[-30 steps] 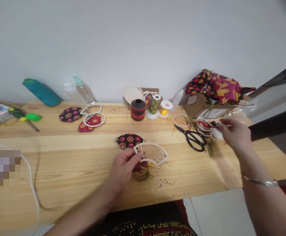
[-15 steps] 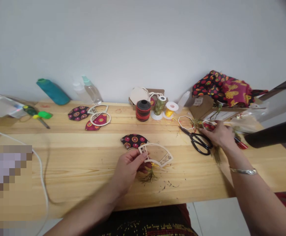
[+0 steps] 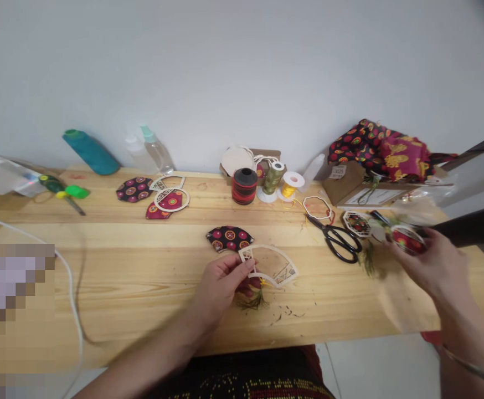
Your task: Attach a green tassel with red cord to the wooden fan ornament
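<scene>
Between thumb and fingers, my left hand [image 3: 225,280] pinches the left end of a pale fan-shaped openwork frame [image 3: 272,265]. A green tassel [image 3: 255,298] with yellow thread hangs below that hand. Just behind lies a dark patterned fan-shaped fabric piece [image 3: 228,239]. At the right, my right hand [image 3: 437,263] is closed on a round red patterned ornament [image 3: 408,239], slightly blurred. Left of it rest an octagonal patterned ornament [image 3: 356,224] and black scissors [image 3: 341,241]. Dark scraps [image 3: 287,315] are scattered near the table's front.
Thread spools [image 3: 244,186] stand at the back middle. A cardboard box [image 3: 350,183] with patterned cloth [image 3: 391,149] is at the back right. Bottles [image 3: 156,152], a teal roll [image 3: 91,152], more frames [image 3: 171,200] and a white cable [image 3: 71,288] are on the left.
My right hand has moved right from beside the scissors, carrying the round red ornament. The octagonal ornament is now uncovered. My left hand still holds the fan frame, nearly in place.
</scene>
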`<action>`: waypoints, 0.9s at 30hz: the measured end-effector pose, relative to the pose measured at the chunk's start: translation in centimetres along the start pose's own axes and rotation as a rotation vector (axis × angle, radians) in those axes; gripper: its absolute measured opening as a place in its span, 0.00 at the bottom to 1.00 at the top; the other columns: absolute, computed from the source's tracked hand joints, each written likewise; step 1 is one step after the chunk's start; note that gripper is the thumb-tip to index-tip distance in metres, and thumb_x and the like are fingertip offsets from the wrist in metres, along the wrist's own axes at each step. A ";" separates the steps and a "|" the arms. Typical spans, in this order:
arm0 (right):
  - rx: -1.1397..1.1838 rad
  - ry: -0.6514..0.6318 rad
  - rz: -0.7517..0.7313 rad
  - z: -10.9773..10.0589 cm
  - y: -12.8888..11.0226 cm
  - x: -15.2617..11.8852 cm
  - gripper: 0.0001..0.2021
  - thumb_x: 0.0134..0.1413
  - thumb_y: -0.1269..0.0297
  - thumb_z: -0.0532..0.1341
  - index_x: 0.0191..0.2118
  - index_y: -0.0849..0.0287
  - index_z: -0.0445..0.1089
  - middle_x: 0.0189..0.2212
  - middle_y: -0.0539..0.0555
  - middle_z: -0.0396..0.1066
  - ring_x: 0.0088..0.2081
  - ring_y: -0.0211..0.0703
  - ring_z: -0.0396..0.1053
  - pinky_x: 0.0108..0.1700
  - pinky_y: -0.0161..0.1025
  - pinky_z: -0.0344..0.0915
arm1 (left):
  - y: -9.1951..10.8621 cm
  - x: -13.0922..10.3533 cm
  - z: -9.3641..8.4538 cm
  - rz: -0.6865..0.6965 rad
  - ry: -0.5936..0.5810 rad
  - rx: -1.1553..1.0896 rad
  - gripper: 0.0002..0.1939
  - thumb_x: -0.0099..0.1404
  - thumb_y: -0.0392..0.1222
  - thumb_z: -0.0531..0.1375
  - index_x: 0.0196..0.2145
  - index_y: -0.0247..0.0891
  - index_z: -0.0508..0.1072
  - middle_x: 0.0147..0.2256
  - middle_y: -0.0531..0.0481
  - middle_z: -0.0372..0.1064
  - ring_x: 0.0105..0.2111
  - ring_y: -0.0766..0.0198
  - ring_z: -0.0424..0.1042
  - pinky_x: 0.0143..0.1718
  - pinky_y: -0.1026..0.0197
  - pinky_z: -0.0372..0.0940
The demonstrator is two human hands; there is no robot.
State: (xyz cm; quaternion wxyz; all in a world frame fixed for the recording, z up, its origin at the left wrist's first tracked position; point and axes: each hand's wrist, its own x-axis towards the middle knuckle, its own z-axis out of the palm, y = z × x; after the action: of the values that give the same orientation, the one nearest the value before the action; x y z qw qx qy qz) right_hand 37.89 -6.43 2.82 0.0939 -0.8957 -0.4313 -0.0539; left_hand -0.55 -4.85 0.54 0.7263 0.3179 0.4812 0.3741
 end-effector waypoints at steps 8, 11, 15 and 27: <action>-0.115 -0.196 0.180 2.3 4.6 -3.6 0.45 0.41 0.34 0.50 0.57 0.67 0.60 0.49 0.75 0.67 0.53 0.72 0.63 0.55 0.54 0.60 | -0.5 0.1 0.1 -0.044 -0.083 0.025 0.12 0.54 0.47 0.65 0.28 0.33 0.75 0.22 0.47 0.74 0.20 0.69 0.72 0.20 0.69 0.65; -0.122 -0.170 0.130 2.6 4.9 -3.4 0.44 0.40 0.33 0.52 0.56 0.65 0.62 0.46 0.76 0.68 0.52 0.75 0.64 0.51 0.58 0.62 | -0.6 0.2 0.0 -0.048 -0.078 0.037 0.12 0.54 0.47 0.65 0.28 0.33 0.75 0.22 0.47 0.74 0.20 0.68 0.72 0.20 0.69 0.65; -0.127 -0.033 0.142 1.2 3.2 -3.7 0.49 0.33 0.32 0.58 0.58 0.64 0.61 0.53 0.79 0.63 0.53 0.83 0.60 0.46 0.70 0.60 | -0.7 0.2 -0.1 -0.052 -0.084 0.051 0.13 0.54 0.48 0.65 0.29 0.32 0.74 0.22 0.48 0.74 0.21 0.69 0.72 0.20 0.69 0.65; 1.077 -0.933 -0.326 -0.3 -14.5 -10.2 0.20 0.48 0.49 0.63 0.39 0.61 0.73 0.32 0.56 0.75 0.31 0.40 0.69 0.35 0.37 0.65 | -1.1 0.4 -0.5 0.035 -0.107 0.018 0.13 0.57 0.47 0.64 0.35 0.35 0.75 0.28 0.49 0.77 0.24 0.69 0.75 0.23 0.69 0.68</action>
State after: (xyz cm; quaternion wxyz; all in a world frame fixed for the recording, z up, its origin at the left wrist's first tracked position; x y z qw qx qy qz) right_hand 20.17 -5.41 3.08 0.3185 -0.5795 -0.5210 0.5398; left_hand -0.66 -4.98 -0.74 0.7414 0.3524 0.4392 0.3650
